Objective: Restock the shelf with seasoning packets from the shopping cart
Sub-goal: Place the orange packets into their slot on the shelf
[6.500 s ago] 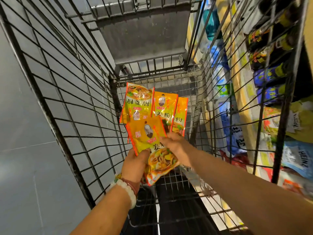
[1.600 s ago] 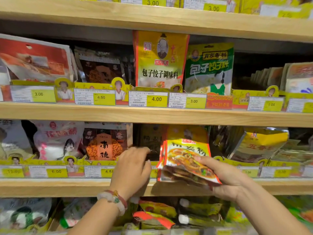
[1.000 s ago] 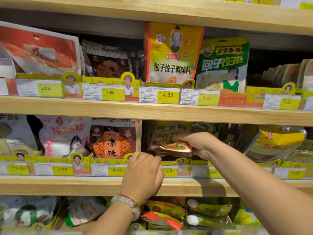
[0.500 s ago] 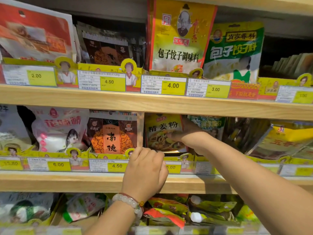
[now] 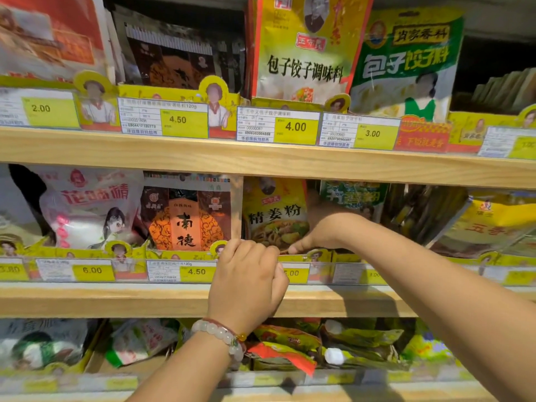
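Pinching the lower right edge of the glossy yellow ginger powder packet [image 5: 274,211], our right hand [image 5: 322,230] reaches into the middle shelf [image 5: 116,300], thumb at the packet's bottom corner and the other fingers hidden behind it, so we hold the packet upright in its slot. Its face is smooth, shiny film printed with a dish of food. Just below and left of that grip, our left hand [image 5: 249,282] is loosely curled against the clear plastic price strip [image 5: 95,269], knuckles up; we cannot tell whether it holds anything. A bracelet [image 5: 222,336] of pale round beads circles that wrist.

Left of the held packet stands a flat brown and orange pouch [image 5: 185,216], touching it at the edge, and further left a soft, puffy white bag [image 5: 87,207] with pink print. Right of the grip, a green packet [image 5: 353,198] leans behind our wrist, and beyond it a crinkled yellow bag [image 5: 493,221] tilts over.

Above the grip, past a plank of light wood, a tall yellow pouch [image 5: 304,47] and a green and white pouch [image 5: 406,62] stand side by side. Below, wrinkled green and red sachets [image 5: 290,349] lie in a heap.
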